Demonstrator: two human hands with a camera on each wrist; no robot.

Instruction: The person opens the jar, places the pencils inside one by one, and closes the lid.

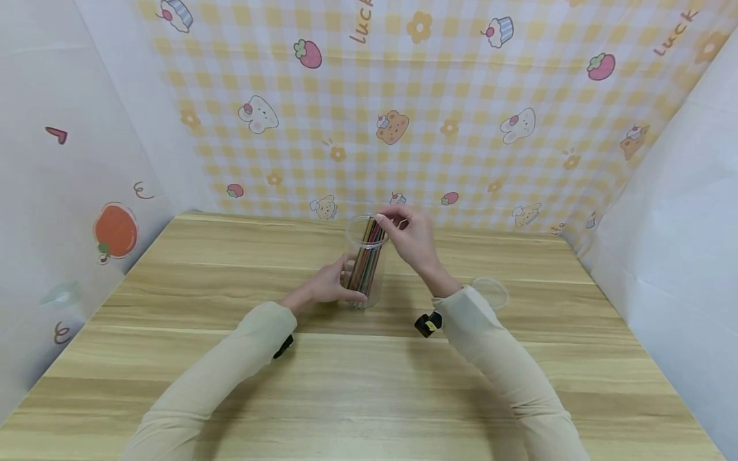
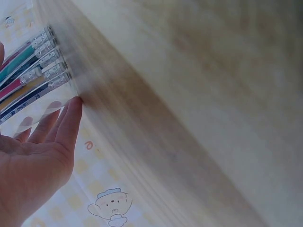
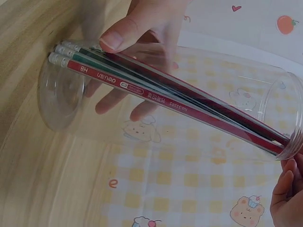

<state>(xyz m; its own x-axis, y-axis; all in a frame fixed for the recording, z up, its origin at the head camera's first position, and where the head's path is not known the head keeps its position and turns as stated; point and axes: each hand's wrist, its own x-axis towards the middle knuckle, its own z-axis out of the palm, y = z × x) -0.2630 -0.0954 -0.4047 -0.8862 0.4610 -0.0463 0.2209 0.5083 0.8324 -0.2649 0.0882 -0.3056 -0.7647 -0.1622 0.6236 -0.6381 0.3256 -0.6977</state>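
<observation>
A clear plastic jar [image 1: 377,282] stands on the table with a bundle of pencils [image 1: 364,266] leaning inside it. Their silvery eraser ends [image 2: 57,80] point down at the base, and the tips lean to the right side of the rim [image 3: 289,142]. My left hand [image 1: 331,282] grips the jar low on its left side, thumb [image 3: 113,40] across the front and fingers behind the see-through wall. At the mouth, my right hand [image 1: 412,237] pinches the upper ends of the pencils with thumb and curled fingers, right against the rim.
A clear round lid [image 1: 491,293] lies on the table [image 1: 357,397] beside the right forearm. Black wrist devices [image 1: 428,324] sit under the cuffs. A yellow checked cloth [image 1: 346,96] hangs behind the table, with white sheets [image 1: 692,192] at both sides.
</observation>
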